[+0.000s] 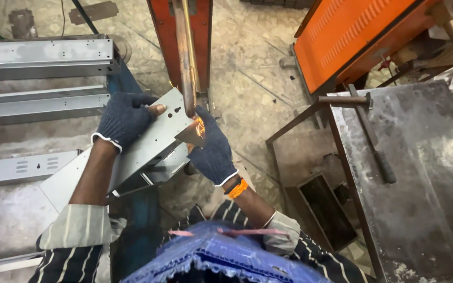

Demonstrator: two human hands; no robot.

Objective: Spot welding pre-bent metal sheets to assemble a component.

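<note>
Both gloved hands, left hand [124, 118] and right hand [212, 147], grip the metal sheet [150, 141] and should keep it steady under the sparking rod [186, 57].

Both gloved hands hold a grey sheet-metal panel [148, 144] under a copper electrode arm [185, 63]. The left hand [124, 118] grips the panel's upper edge, and the right hand [212, 149] supports its end, where orange sparks [200, 127] flash. More grey metal channels [40, 57] lie stacked to the left. A hammer [373, 137] rests on the dusty steel desk [425, 173] at right.
</note>
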